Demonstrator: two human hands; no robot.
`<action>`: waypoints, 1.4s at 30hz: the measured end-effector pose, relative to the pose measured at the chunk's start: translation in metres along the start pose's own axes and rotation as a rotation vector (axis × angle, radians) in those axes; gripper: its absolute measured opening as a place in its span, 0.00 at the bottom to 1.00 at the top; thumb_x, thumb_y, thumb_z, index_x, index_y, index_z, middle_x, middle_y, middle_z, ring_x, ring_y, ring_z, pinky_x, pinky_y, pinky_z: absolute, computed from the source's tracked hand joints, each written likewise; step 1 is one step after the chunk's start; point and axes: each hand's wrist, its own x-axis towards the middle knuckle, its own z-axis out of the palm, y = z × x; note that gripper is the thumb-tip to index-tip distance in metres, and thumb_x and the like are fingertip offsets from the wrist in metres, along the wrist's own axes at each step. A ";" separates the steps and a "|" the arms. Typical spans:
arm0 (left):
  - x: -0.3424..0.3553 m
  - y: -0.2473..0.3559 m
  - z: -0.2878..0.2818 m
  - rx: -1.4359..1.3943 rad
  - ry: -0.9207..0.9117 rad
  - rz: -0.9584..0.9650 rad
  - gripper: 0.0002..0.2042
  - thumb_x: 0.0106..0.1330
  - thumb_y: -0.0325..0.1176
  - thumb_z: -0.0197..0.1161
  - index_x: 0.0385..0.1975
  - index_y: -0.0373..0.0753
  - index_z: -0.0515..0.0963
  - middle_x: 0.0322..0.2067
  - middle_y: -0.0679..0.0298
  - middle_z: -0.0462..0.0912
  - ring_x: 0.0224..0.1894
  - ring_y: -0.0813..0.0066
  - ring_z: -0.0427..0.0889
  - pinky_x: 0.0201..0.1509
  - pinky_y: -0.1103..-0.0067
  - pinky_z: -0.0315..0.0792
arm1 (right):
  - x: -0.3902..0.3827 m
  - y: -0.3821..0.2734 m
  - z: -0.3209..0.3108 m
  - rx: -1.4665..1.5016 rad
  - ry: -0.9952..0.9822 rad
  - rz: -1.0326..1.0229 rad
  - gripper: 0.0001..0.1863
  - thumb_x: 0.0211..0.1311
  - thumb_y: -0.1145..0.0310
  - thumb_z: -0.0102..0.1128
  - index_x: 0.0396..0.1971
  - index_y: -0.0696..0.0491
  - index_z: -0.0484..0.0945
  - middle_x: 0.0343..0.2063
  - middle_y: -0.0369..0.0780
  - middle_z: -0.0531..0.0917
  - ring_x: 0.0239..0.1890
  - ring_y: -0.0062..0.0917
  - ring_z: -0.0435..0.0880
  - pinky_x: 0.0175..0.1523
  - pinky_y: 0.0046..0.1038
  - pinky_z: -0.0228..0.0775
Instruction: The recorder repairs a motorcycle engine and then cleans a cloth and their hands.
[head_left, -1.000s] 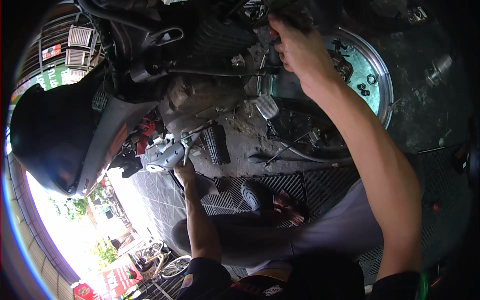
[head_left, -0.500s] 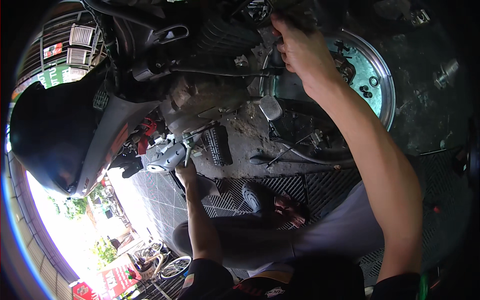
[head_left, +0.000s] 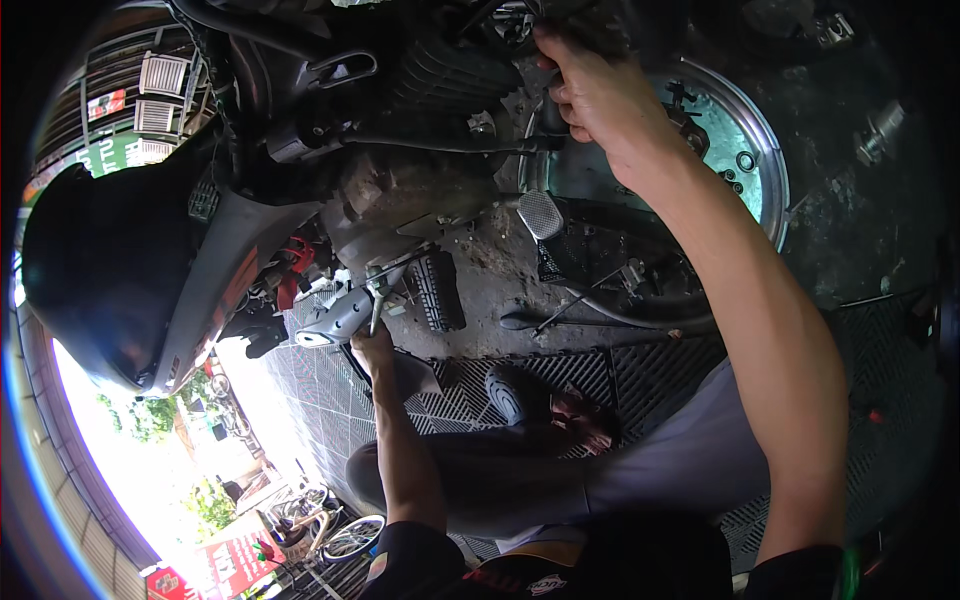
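My left hand is closed on the lower part of a grey metal exhaust muffler, beside a silver bracket under the motorcycle's engine. My right hand is raised at the top, its fingers curled against dark parts of the motorcycle; what it grips is hidden in shadow. A black hose runs below the finned dark housing. The motorcycle's dark seat and bodywork fill the left.
A metal basin holds liquid and several small parts. A mesh-covered filter piece, a tyre-like rubber piece and rods lie on the concrete. Black grid mats lie under my legs, near a red cloth. Bicycles stand beyond, lower left.
Both hands stay in nearly the same places. My right hand and forearm shift very slightly, and the whole view drifts a little.
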 end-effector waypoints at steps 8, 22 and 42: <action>0.003 -0.010 0.005 0.008 0.024 -0.030 0.19 0.54 0.41 0.61 0.13 0.29 0.74 0.14 0.48 0.76 0.17 0.57 0.78 0.25 0.65 0.69 | -0.002 -0.003 0.001 0.310 0.010 0.044 0.08 0.65 0.63 0.54 0.27 0.49 0.75 0.15 0.29 0.70 0.13 0.13 0.63 0.16 0.20 0.49; 0.001 -0.009 0.002 -0.033 0.033 -0.018 0.18 0.55 0.41 0.62 0.16 0.29 0.75 0.16 0.45 0.76 0.18 0.53 0.78 0.25 0.63 0.69 | -0.011 -0.019 0.004 0.163 0.032 0.132 0.11 0.64 0.59 0.55 0.26 0.49 0.75 0.14 0.29 0.68 0.13 0.13 0.63 0.16 0.18 0.49; -0.003 -0.005 0.009 0.084 -0.033 -0.059 0.16 0.53 0.39 0.59 0.20 0.28 0.79 0.20 0.42 0.79 0.26 0.46 0.81 0.32 0.61 0.74 | -0.006 -0.002 -0.001 0.070 0.033 -0.010 0.15 0.60 0.55 0.58 0.24 0.50 0.70 0.13 0.27 0.63 0.13 0.10 0.56 0.18 0.18 0.42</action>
